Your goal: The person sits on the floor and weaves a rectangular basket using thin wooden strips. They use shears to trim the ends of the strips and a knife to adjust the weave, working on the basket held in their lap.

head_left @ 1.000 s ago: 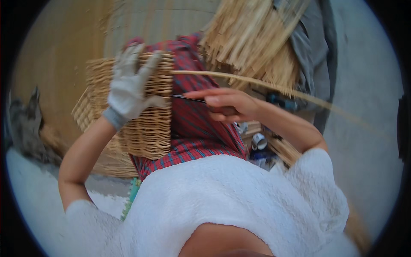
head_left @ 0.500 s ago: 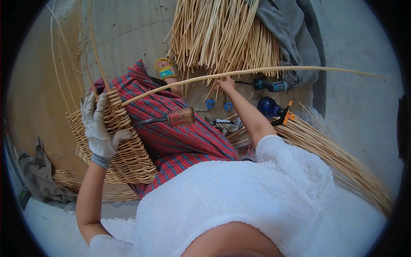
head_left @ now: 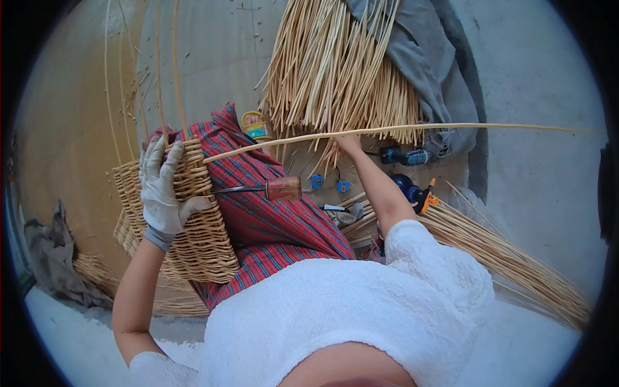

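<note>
My left hand (head_left: 162, 192), gloved, lies flat against the outer wall of the wicker basket (head_left: 193, 238), fingers spread, grip wide. The basket rests tilted on the red plaid cloth (head_left: 271, 222) over my lap. A wooden-handled awl (head_left: 267, 189) sticks into the weave just beside the glove. My right hand (head_left: 349, 142) is stretched out, grip closed on a long willow rod (head_left: 412, 129) running from the basket rim toward the right. A bundle of rods (head_left: 342, 71) lies on the floor (head_left: 535, 84) beyond.
</note>
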`<move>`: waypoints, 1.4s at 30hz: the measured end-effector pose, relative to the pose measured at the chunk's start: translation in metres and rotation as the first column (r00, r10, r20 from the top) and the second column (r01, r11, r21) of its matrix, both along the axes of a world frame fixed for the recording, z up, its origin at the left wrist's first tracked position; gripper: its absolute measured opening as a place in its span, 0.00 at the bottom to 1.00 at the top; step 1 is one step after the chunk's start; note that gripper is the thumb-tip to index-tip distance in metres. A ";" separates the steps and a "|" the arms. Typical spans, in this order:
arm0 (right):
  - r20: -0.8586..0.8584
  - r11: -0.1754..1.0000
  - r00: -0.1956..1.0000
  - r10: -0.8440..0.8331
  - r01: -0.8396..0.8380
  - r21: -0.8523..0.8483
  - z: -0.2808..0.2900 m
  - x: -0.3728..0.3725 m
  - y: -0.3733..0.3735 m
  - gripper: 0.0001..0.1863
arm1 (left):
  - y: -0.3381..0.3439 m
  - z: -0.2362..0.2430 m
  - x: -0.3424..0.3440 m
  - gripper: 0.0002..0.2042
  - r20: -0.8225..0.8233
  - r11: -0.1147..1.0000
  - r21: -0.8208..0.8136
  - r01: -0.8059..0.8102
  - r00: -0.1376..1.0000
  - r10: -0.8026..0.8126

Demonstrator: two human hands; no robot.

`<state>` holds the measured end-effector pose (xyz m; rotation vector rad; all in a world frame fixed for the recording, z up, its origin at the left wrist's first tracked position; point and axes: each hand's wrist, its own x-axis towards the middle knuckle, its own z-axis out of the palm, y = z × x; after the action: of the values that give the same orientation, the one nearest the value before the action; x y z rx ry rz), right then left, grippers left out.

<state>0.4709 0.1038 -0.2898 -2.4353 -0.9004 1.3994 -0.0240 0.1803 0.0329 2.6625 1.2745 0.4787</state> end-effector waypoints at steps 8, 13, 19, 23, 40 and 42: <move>-0.840 0.808 0.430 -0.331 0.588 -0.018 0.145 0.008 -0.063 0.13 | 0.008 -0.001 0.015 0.56 0.049 0.999 0.013 0.040 0.998 -0.040; -0.968 0.703 0.192 0.160 0.666 0.248 0.282 -0.097 -0.063 0.10 | 0.008 -0.005 0.015 0.56 0.091 1.000 -0.005 0.002 0.996 -0.001; -0.453 0.393 0.703 0.549 0.261 0.882 0.348 -0.187 -0.071 0.14 | 0.005 0.001 0.015 0.55 0.205 0.999 -0.008 0.048 0.978 -0.045; -0.469 0.480 0.831 0.297 0.295 0.826 0.347 -0.165 -0.045 0.08 | 0.004 0.001 0.014 0.54 0.118 1.000 0.007 0.009 0.993 -0.009; -0.548 0.868 0.701 0.457 -0.217 0.447 0.360 -0.164 0.008 0.23 | 0.005 0.000 0.010 0.53 0.154 0.999 0.015 0.049 0.987 -0.050; -0.598 0.852 0.638 0.486 -0.195 0.485 0.361 -0.148 0.011 0.23 | 0.004 -0.003 0.007 0.53 0.179 0.999 0.013 0.044 0.983 -0.045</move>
<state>0.3227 0.1149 0.0708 -1.2707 -1.2985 1.8621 -0.0168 0.1846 0.0302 2.5803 1.1614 0.7009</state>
